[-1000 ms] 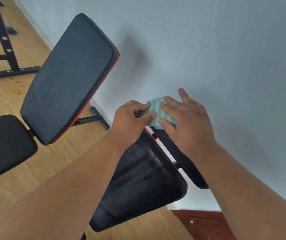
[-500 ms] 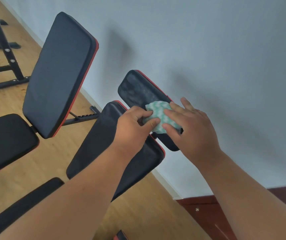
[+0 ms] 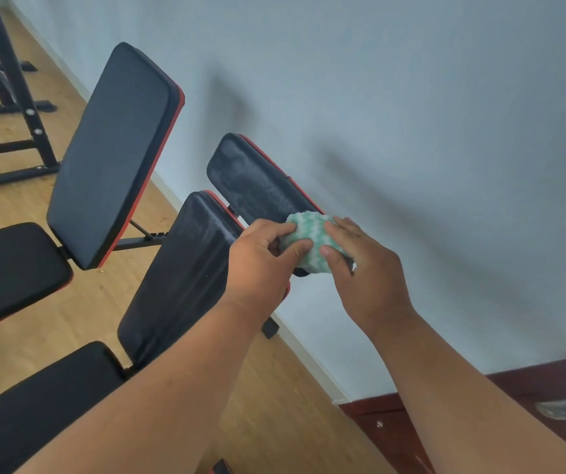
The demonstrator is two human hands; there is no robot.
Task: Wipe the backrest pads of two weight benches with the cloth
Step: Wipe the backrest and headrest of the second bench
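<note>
Far left: black rack frame (image 3: pixel 18 97) on the wood floor (image 3: pixel 18 206), well clear of the work. Next, far bench backrest pad (image 3: pixel 114 155), black with red edge, tilted up, its seat pad (image 3: pixel 11 268) below it; nothing touches it. Middle: near bench backrest pad (image 3: pixel 185 268), also tilted, faint streaks on the vinyl, its seat (image 3: pixel 45 405) at the bottom left. Behind its top, a smaller black pad (image 3: pixel 250 186) leans toward the wall (image 3: pixel 411 131); which bench it belongs to is unclear.

Left hand (image 3: pixel 261 268) in front of the near pad's top corner, fingers curled, thumb and forefinger pinching the left side of the cloth (image 3: pixel 309 241). Right hand (image 3: pixel 367 275) pinches the right side. The green-white cloth is bunched between both hands, in front of the small pad's lower end; can't tell if it touches it.

Step looks like readying or folding the cloth, not a stroke. To do it well: fold to a flat face, pass it to one grip, lay the palm flat, then take long overlapping passes top to bottom on the near pad, then the far pad.

In the way: the small rear pad crowds the near pad's top edge, and the wall sits close behind. Dark red cabinet (image 3: pixel 411 425) at lower right, off the path.
</note>
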